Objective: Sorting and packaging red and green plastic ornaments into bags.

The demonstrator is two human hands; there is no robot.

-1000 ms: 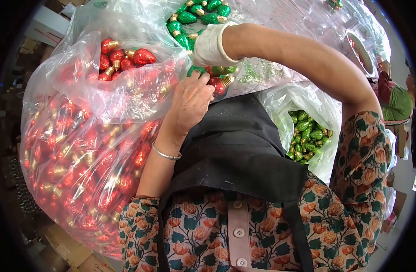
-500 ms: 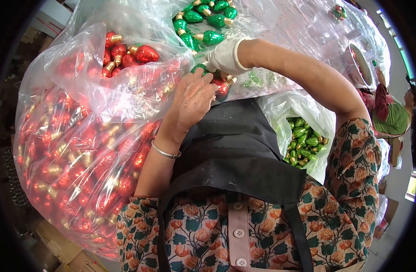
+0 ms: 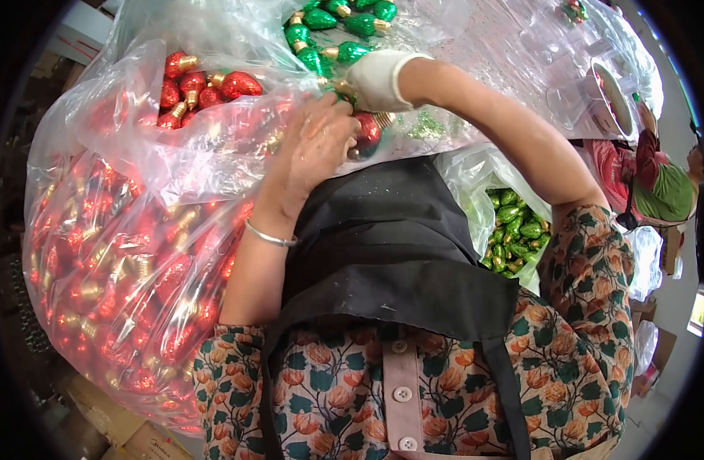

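Note:
My left hand, bare with a silver bangle at the wrist, is closed with its fingers curled at the table's front edge. Between my two hands, a green glitter bulb ornament shows only in part, gripped by the left fingers. My right hand wears a white glove and bends in close against the left; its fingertips are hidden. Just under the glove, a red bulb ornament with a gold cap touches or nearly touches the left fingers. Several green bulb ornaments lie beyond the hands.
A big clear plastic bag of red bulb ornaments fills the left side, with more red ornaments in its opening. Right of my black apron, small green ornaments fill another bag. A white tub and a co-worker are far right.
Both hands have shifted slightly left and away from me. The green ornament between them is now more covered by the fingers, and the red one beside them shows more.

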